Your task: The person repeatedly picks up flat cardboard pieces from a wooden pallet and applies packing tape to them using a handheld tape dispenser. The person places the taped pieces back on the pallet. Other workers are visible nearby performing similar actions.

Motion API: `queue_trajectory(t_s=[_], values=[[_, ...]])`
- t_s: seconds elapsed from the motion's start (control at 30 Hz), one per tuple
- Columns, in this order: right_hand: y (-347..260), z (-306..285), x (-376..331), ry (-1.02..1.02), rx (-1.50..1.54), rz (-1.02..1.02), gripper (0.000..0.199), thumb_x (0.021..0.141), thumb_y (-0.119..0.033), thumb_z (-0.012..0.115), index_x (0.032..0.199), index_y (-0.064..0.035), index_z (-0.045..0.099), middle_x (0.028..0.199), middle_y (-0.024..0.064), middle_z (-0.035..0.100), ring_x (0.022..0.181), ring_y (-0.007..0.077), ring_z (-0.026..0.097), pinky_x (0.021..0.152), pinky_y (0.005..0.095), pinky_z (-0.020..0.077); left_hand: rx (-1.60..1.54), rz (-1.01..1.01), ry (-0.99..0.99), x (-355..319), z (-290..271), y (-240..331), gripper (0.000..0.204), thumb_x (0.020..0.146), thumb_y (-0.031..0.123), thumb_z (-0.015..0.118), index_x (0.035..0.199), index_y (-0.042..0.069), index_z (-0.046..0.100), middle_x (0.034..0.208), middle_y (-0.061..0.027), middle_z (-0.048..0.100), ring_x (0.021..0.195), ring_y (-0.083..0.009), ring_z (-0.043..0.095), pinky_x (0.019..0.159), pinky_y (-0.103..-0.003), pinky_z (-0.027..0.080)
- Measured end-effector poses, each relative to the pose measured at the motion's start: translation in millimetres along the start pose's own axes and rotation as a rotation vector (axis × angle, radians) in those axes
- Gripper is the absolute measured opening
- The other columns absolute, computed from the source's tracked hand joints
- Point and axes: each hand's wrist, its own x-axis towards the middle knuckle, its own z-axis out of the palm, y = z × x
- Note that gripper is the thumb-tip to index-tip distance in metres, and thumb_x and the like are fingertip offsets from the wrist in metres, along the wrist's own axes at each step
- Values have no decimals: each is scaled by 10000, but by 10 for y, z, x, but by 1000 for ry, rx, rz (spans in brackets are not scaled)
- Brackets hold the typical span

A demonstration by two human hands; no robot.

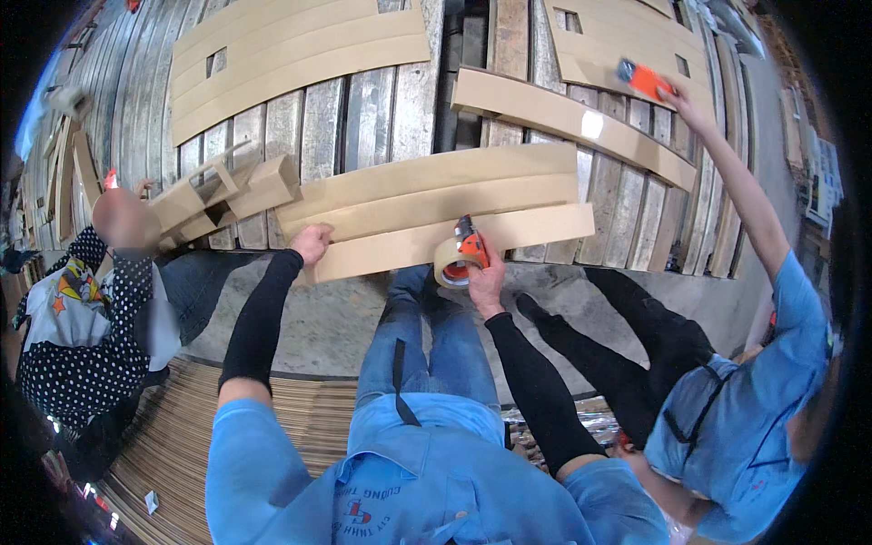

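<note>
A long, creased strip of brown cardboard [427,195] lies across the slatted table in front of me, its near flap partly folded. My left hand [312,243] is closed on the left end of this cardboard, fingers curled at the crease. In my right hand [488,277] is an orange and black tape dispenser [465,247] with a roll of clear tape. The dispenser is held at the cardboard's near edge, right of its middle. Whether its blade touches the cardboard, I cannot tell.
Wooden slats form the table [368,118]. Flat cardboard sheets [300,54] lie farther back, and a long folded cardboard piece [572,123] is at the right. Folded cardboard channels [236,195] rest at left. A co-worker at right holds another tape dispenser [645,80]; another person stands left.
</note>
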Motion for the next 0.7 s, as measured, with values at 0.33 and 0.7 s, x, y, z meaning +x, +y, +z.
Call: queue_trajectory(t_s=[0.33, 0.7], values=[[2, -3, -96, 137, 265, 65, 554, 833, 63, 662, 1376, 11, 565, 1255, 99, 669, 1148, 195, 626, 1012, 333, 470, 405, 129, 352, 875, -462, 2137, 762, 753, 511, 785, 1265, -20, 593, 1376, -210, 564, 1271, -378, 532, 1073, -463, 430], [-174, 156, 391, 326, 1071, 159, 493, 890, 50, 633, 1368, -21, 537, 1281, 80, 638, 1167, 221, 631, 998, 383, 507, 332, 292, 216, -109, 363, 2812, 779, 695, 471, 862, 1249, 10, 565, 1408, -240, 440, 1300, -438, 450, 1076, -544, 391]])
